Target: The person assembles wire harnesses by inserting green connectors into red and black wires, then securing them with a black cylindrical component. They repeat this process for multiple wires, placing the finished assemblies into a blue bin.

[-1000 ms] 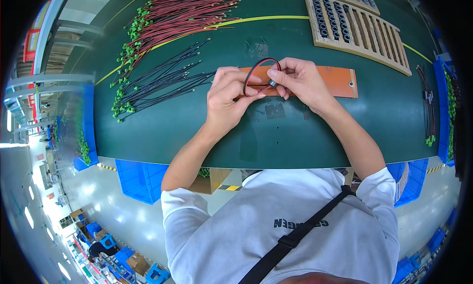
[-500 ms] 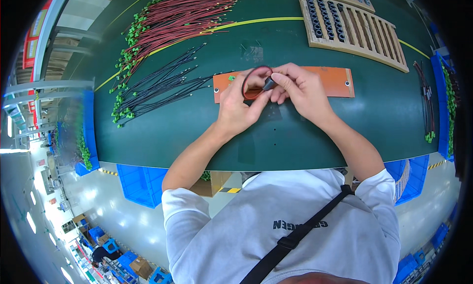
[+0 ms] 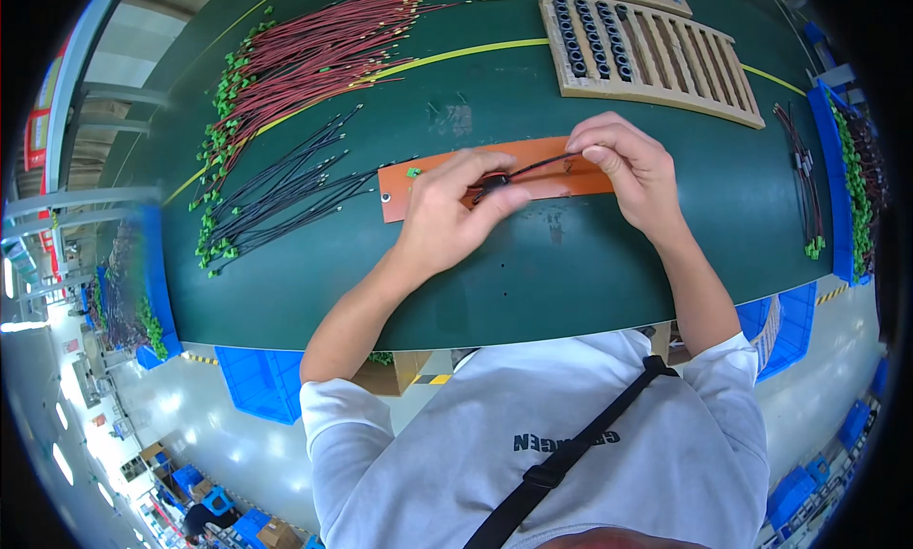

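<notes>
Over the orange board (image 3: 582,184), my left hand (image 3: 447,206) is closed round a black ring core (image 3: 494,182), its thumb and fingers on either side. A thin dark wire (image 3: 542,166) runs from the core to the right. At its far end my right hand (image 3: 635,168) pinches the wire between thumb and fingertips. Between the hands the wire is stretched nearly straight. Part of the wire lies hidden within my left hand, and motion smears the left thumb. A small green connector (image 3: 414,172) shows on the board, left of my left hand.
Red wires (image 3: 314,68) with green connectors spread at the far left, with black wires (image 3: 285,187) nearer. A wooden rack (image 3: 666,68) holding several black cores stands far right. Beside a blue bin (image 3: 829,159) lies a small wire bundle (image 3: 805,178). Another blue bin (image 3: 160,292) is left.
My right hand has moved right, away from the core, drawing the wire out. The loop over my left hand is no longer seen. The view has shifted slightly.
</notes>
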`<state>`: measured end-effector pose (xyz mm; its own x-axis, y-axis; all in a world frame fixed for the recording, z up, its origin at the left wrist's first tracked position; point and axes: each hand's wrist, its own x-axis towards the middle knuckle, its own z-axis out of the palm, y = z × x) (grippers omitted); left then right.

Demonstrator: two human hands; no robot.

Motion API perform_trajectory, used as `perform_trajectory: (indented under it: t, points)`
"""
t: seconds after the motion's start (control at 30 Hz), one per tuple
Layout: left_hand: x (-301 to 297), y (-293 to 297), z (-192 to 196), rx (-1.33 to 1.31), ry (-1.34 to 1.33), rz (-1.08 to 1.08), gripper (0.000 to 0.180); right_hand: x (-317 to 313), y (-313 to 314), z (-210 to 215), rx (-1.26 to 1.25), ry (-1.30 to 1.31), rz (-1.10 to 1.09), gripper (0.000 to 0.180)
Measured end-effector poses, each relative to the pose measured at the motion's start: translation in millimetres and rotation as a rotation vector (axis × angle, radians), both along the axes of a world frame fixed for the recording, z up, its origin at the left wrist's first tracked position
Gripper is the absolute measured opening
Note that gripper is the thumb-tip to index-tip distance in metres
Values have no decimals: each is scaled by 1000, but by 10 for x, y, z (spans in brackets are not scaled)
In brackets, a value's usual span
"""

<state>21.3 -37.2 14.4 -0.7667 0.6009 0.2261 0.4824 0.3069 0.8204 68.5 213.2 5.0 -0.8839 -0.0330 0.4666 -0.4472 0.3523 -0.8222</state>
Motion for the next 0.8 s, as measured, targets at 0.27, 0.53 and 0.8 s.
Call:
perform_trajectory:
  t: [0.27,0.53,0.8]
  points:
    - [-270,254,-123,127,-567,-165,13,2,18,-151,-192,-129,-15,12]
    - [-160,272,-243,219,-510,-103,13,35,-12,-229,-357,-389,-16,13]
    - [-178,281,-227,223,-556,-77,15,27,-29,-200,-345,-338,-4,14]
